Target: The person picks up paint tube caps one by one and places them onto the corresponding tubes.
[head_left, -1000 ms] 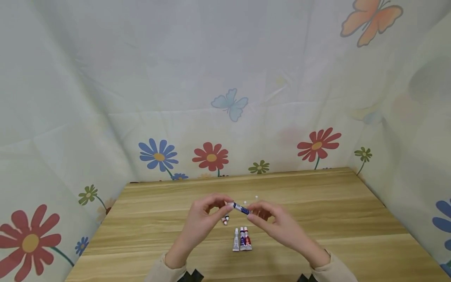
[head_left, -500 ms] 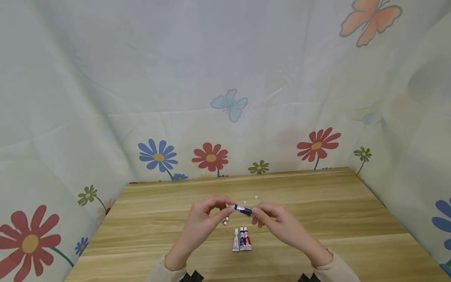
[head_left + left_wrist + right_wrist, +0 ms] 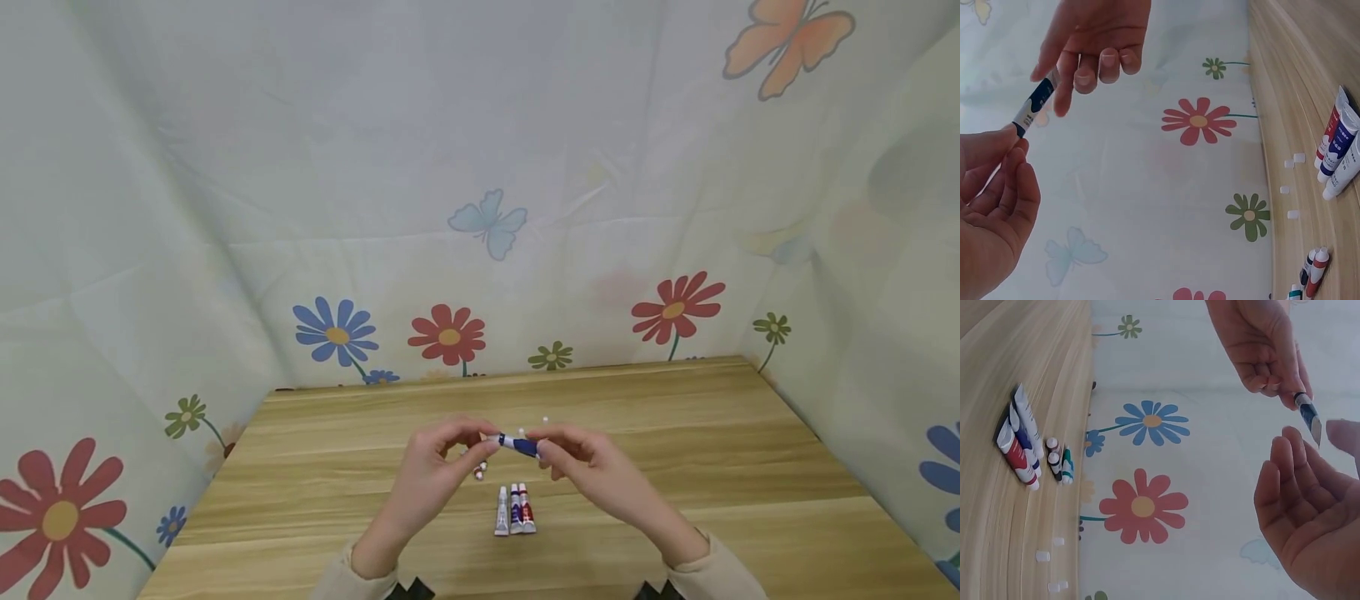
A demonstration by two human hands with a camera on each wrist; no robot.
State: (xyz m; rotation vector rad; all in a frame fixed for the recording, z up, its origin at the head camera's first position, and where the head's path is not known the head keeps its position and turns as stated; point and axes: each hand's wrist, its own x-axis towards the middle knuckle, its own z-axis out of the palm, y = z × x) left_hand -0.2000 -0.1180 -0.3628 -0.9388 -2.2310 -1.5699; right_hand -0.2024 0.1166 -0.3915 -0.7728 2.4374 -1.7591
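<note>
A small blue and white paint tube (image 3: 522, 447) is held up above the table, slightly tilted. My left hand (image 3: 435, 471) pinches its narrow, dark-banded cap end between thumb and fingertips. At the flat tail end, my right hand (image 3: 592, 471) has its thumb and index finger on either side of the tube, with the fingers relaxed and spread apart in the right wrist view. Below lie a white tube (image 3: 502, 512), a purple tube (image 3: 1339, 147) and a red tube (image 3: 1017, 455), side by side with caps toward the back.
Several small paint tubes (image 3: 1055, 464), including a green one (image 3: 1295, 292), lie farther back on the wooden table (image 3: 360, 417), partly hidden by my left hand in the head view. Several loose white caps (image 3: 1042, 555) are scattered nearby. A flower-printed curtain (image 3: 615, 250) encloses the table.
The tube has turned about its length, showing more blue toward its tail. My right hand has shifted slightly along it and its index finger now reaches forward. My left hand stays almost still.
</note>
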